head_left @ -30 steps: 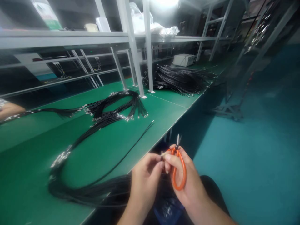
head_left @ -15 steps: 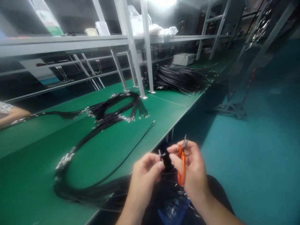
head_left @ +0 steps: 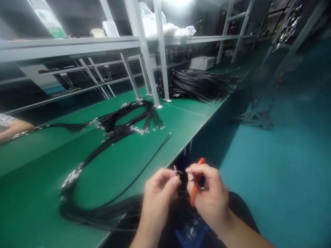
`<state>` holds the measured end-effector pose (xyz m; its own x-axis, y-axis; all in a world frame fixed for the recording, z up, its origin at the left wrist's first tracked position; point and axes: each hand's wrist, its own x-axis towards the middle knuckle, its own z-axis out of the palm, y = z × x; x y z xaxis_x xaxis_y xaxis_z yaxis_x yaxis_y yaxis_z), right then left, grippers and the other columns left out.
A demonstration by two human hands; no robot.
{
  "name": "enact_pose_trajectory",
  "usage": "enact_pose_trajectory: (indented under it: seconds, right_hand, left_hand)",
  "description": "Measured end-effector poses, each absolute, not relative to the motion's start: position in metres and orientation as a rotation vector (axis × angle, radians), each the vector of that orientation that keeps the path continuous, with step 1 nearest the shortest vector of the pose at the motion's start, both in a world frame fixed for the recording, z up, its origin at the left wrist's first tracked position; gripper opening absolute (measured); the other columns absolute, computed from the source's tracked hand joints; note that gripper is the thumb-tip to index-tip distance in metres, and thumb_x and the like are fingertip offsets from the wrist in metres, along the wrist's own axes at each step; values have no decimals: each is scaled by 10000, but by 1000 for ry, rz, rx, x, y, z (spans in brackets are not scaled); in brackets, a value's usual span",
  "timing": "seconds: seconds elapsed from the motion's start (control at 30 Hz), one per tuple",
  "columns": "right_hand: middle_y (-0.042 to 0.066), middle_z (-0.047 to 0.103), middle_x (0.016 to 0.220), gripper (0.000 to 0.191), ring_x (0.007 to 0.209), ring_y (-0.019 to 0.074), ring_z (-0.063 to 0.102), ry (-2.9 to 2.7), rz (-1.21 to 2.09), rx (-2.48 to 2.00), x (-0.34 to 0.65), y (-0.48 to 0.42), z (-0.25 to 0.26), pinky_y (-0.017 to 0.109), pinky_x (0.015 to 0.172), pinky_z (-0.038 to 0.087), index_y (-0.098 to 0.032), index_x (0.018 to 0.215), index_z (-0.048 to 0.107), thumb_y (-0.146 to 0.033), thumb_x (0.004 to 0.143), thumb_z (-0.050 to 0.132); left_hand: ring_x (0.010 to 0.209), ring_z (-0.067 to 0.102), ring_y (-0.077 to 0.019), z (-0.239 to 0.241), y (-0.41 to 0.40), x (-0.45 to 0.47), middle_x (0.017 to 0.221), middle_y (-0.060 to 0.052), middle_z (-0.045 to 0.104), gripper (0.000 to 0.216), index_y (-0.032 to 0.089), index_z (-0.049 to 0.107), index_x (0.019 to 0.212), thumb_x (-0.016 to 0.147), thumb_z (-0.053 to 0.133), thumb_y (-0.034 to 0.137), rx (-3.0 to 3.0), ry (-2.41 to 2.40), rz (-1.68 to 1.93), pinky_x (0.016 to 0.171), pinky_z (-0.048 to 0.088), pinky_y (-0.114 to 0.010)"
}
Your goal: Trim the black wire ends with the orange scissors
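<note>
**cable end in left fingertips, orange snips in right hand, both just off the bench edge**

nearest: blue item [head_left: 192,234] below the hands, too blurred to identify.
left hand [head_left: 160,194]: thumb and forefinger pinched on a cable end [head_left: 177,171]. its tip sticks out above the pinch: one short pale stub points up and leans slightly left, a thin pale strand runs off to the right toward the other hand. long axis below the pinch is hidden.
right hand [head_left: 213,193]: fingers wrapped round the snips [head_left: 196,190]. dark metal blades, short, aimed left at the cable end, apart from it. handles orange and smooth, one part showing above the fingers, one below. can't tell if the blades are parted.
next: bench [head_left: 124,165], green top. black cable bundle [head_left: 95,215] curves from beside the left wrist, round to the left, then away up the bench; pale fittings bunched along it. a thin cable pair [head_left: 142,168] splits off, pointing away and right.
farther: looped cables [head_left: 149,112] with silvery ends, another person's forearm [head_left: 19,128] at far left, then a big cable pile [head_left: 199,84] behind the white posts, pale box [head_left: 203,63] past it.
</note>
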<state>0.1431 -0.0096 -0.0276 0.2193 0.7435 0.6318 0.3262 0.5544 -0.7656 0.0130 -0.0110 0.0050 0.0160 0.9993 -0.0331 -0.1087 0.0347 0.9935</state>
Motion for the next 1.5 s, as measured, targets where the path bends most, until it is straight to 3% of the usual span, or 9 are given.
enact_pose_trajectory:
  seconds: [0.13,0.23,0.43,0.53,0.77,1.03,1.13,1.27,1.5]
  right_hand:
    - [15,649,908,394,790,163,647,-1317,784,-1105,149,-26,-28,295,730,531,-271,1068,513,-85,741,626]
    - [3,632,830,346,735,157,630,-1168,1269,-1069,150,-36,-17,271,664,521,-231,961,548,-65,672,642]
    - [-58,549,585,193,382,38,399,-916,1833,-1039,147,-31,-2,165,365,325,-168,804,565,-204,681,710]
    - [-53,573,567,249,330,24,359,-855,1876,-1003,145,-27,1,157,325,267,-167,800,554,-256,658,738]
    - [-44,624,551,195,303,19,388,-847,1776,-1151,144,-26,9,153,322,287,-167,748,594,-142,629,746]
    - [-35,621,531,224,348,48,454,-817,1711,-1201,143,-25,7,161,344,316,-172,706,593,-174,598,789]
    - [-45,596,523,256,383,65,474,-839,1739,-1215,147,-25,5,157,349,341,-176,711,573,-236,608,799]
    - [-62,566,556,277,300,32,362,-884,1802,-1147,156,-28,0,149,284,250,-188,793,550,-339,676,750]
    - [-40,601,619,189,549,86,529,-1014,1732,-1203,159,-30,1,180,533,427,-168,734,608,-59,619,711]
  left_hand:
    - [522,519,-66,4,-7,9,688,13,620,109,161,640,739,776,676,256,1156,1167,1303,518,433,-171]
    - [551,546,-82,5,-6,10,729,2,643,55,165,650,755,769,672,214,1179,1206,1401,535,462,-183]
    - [624,578,-115,0,-11,12,769,-6,649,26,182,657,788,802,640,194,1282,1220,1402,587,495,-217]
    - [673,601,-136,-3,-14,10,784,-7,643,38,192,660,804,817,631,212,1343,1227,1345,622,504,-235]
    - [635,587,-122,-2,-13,12,738,12,617,34,198,655,802,813,640,225,1372,1244,1279,594,485,-214]
    - [619,573,-127,0,-9,14,713,1,628,57,180,658,788,798,646,235,1367,1282,1242,563,469,-207]
    - [605,572,-128,1,-9,14,693,5,627,50,179,658,777,788,648,227,1378,1291,1241,558,468,-208]
    - [589,573,-130,0,-9,16,683,3,634,46,178,661,765,775,652,222,1394,1348,1270,552,470,-214]
    - [605,592,-136,-7,-8,16,714,-4,639,34,184,654,786,785,636,213,1459,1433,1325,575,483,-228]
